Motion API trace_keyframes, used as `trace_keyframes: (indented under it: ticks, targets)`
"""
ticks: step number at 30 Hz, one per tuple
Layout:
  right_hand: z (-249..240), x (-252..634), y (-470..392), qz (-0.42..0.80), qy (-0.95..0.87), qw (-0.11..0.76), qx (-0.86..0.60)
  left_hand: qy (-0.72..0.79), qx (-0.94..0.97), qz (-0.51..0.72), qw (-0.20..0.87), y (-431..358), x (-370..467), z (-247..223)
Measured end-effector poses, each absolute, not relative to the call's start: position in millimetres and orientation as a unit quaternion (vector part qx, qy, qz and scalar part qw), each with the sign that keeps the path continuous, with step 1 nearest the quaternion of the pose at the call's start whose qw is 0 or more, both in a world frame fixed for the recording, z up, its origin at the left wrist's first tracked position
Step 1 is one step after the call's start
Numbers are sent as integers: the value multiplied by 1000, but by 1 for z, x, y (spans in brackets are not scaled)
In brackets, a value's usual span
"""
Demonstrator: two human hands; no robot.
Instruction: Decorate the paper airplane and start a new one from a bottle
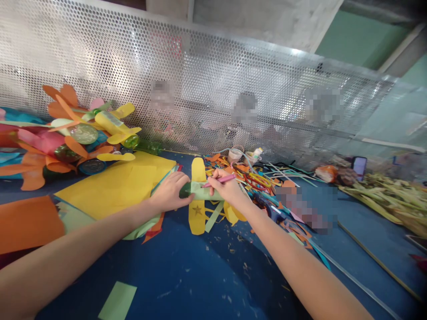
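Observation:
A toy plane lies on the blue table in front of me. Its body is a bottle wrapped in pale green paper (199,192), and a yellow paper wing (197,224) with a dark star crosses it. My left hand (172,192) grips the plane's dark green bottle end (185,190), thumb below and fingers above. Between the fingers of my right hand (224,186) is a pink pen (227,178), its tip at the pale green paper. My right hand partly hides the plane's rear, where yellow paper (231,214) shows.
Yellow sheets (110,189) lie left, with orange paper (30,224) nearer. Several bottle planes (83,133) are piled behind them. Paper scraps (253,175) and a tape roll (235,154) sit beyond my right hand. A perforated metal panel (207,89) borders the far side.

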State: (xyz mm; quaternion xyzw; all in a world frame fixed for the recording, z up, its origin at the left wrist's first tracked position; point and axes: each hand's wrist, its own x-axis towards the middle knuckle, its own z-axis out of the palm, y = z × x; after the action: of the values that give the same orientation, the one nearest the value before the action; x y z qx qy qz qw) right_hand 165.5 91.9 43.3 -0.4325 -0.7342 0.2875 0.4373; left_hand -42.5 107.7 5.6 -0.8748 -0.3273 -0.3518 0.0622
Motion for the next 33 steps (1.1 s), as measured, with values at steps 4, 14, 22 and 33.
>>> trace_keyframes:
  ticks: [4, 14, 22, 33]
  targets:
    - [44, 166, 91, 309, -741, 418, -424, -329, -875, -351, 59, 108, -43, 6]
    - [43, 167, 91, 299, -745, 415, -429, -330, -875, -348, 61, 108, -43, 6]
    - [48, 169, 89, 249, -751, 410, -454, -328, -875, -353, 58, 107, -43, 6]
    - [48, 168, 88, 262, -755, 400, -448, -327, -874, -353, 64, 108, -42, 6]
